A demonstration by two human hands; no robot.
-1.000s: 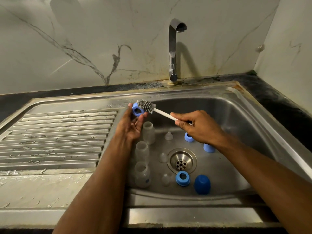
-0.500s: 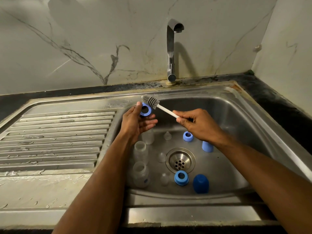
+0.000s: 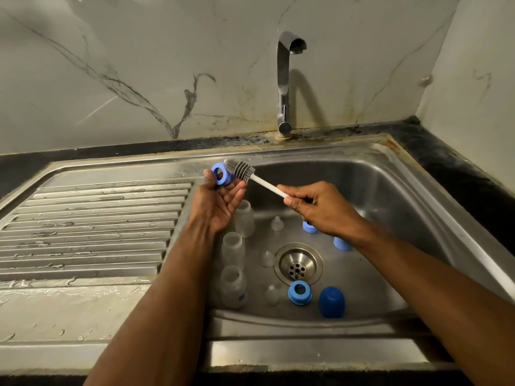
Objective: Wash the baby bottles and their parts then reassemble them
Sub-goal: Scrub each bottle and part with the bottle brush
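My left hand (image 3: 220, 203) pinches a blue bottle ring (image 3: 221, 174) at its fingertips above the sink's left edge. My right hand (image 3: 320, 208) grips the white handle of a bottle brush (image 3: 242, 170), whose grey bristle head lies against the ring. In the steel sink (image 3: 390, 190) three clear bottles (image 3: 233, 250) stand in a row along the left wall. Small clear teats (image 3: 277, 223) lie near the drain. Another blue ring (image 3: 299, 293) and a dark blue cap (image 3: 331, 302) sit at the front; two lighter blue parts (image 3: 342, 243) show partly under my right wrist.
A chrome tap (image 3: 284, 84) rises behind the sink, with no water running. The ribbed steel draining board (image 3: 92, 227) stretches to the left, wet in places. The drain (image 3: 297, 264) is in the basin's middle. Marble wall at the back and right.
Both hands have shifted the ring and brush slightly up and left. The ring has turned in my left fingers, and the brush head stays against it.
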